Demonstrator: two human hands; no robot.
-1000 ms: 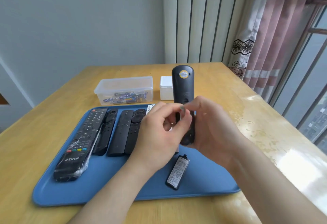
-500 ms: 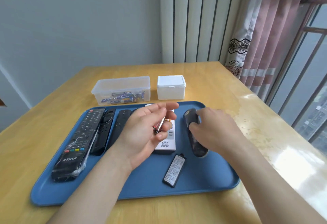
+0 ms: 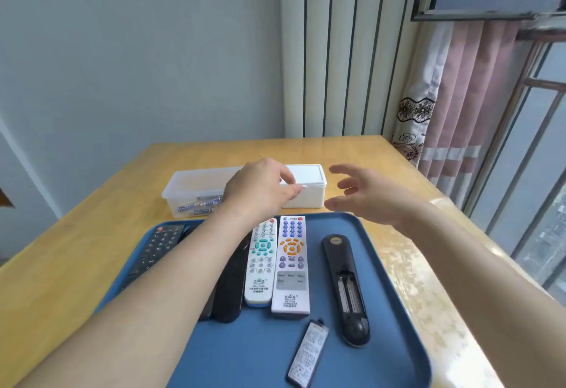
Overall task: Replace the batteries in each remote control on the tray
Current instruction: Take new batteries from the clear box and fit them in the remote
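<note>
A black remote [image 3: 344,286] lies face down on the right side of the blue tray [image 3: 245,357], its battery bay open and empty. Its loose cover [image 3: 307,354] rests just in front of it. Two white remotes [image 3: 260,262] [image 3: 292,265] lie in the tray's middle. Black remotes [image 3: 229,289] [image 3: 159,243] are partly hidden under my left forearm. My left hand [image 3: 263,191] is curled shut at the left edge of the white lidded box [image 3: 309,185]; what it holds is hidden behind it. My right hand [image 3: 367,194] hovers open, right of that box.
A clear plastic box [image 3: 190,191] with several batteries stands behind the tray, left of the white box. The wooden table [image 3: 76,250] ends near a curtain [image 3: 453,142] and a window on the right.
My right hand laid the black remote on the tray and lifted away open. My left hand, which held small batteries, moved forward to the white box.
</note>
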